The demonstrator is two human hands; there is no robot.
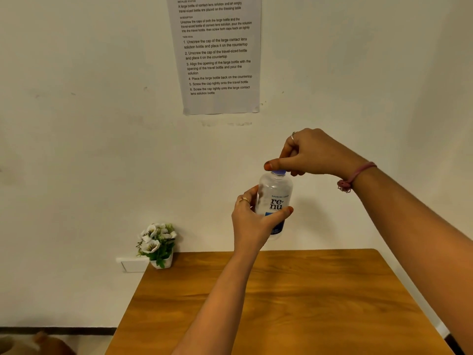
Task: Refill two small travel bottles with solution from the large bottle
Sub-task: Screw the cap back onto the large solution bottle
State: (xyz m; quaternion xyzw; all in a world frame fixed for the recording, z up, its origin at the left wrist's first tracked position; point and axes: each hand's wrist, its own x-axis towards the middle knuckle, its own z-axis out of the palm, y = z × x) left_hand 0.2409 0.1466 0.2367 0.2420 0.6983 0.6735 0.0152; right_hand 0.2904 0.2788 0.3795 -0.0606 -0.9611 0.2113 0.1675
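The large bottle (275,196) is clear plastic with a "renu" label and a blue band low on it. It is held upright in the air above the far edge of the wooden table (281,303). My left hand (253,221) grips its lower body from the left. My right hand (307,153) comes down from above, its thumb and fingers pinching the bluish cap (279,172) on the bottle's top. No small travel bottles are in view.
A small white pot of artificial white flowers (158,243) stands at the table's far left corner by the wall. A printed instruction sheet (217,52) hangs on the wall above. A white wall plate (133,265) sits left of the pot.
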